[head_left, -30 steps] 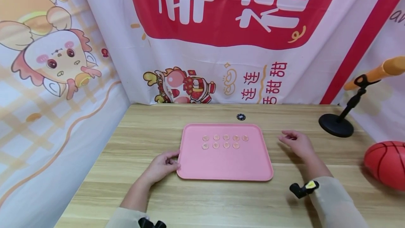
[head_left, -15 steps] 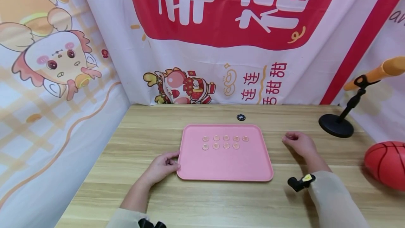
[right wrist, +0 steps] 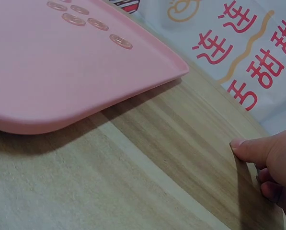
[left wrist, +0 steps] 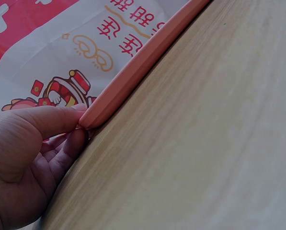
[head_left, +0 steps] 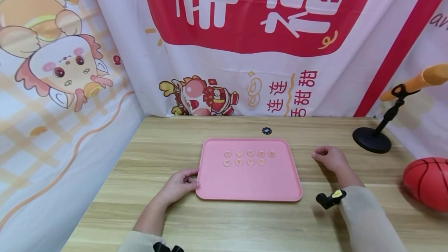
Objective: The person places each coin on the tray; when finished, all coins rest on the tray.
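Observation:
A pink tray [head_left: 248,182] lies flat on the wooden table, with two short rows of small clear round tokens [head_left: 250,157] near its far side. My left hand [head_left: 185,182] pinches the tray's near left corner; in the left wrist view the thumb [left wrist: 47,122] lies on top of the rim [left wrist: 133,76] and the fingers curl beneath it. My right hand [head_left: 327,156] rests on the table to the right of the tray, apart from it, fingers loosely curled with nothing seen in them. In the right wrist view the right hand [right wrist: 269,160] sits beyond the tray's corner [right wrist: 171,72].
A small black chip [head_left: 266,130] lies on the table just behind the tray. A black stand [head_left: 371,140] with an orange arm is at the back right, and a red basketball [head_left: 427,182] lies at the right edge. Printed cloth walls close the back and left.
My right hand has drawn slightly to the right, away from the tray, and its fingers have curled in. The left hand and the tray have not moved.

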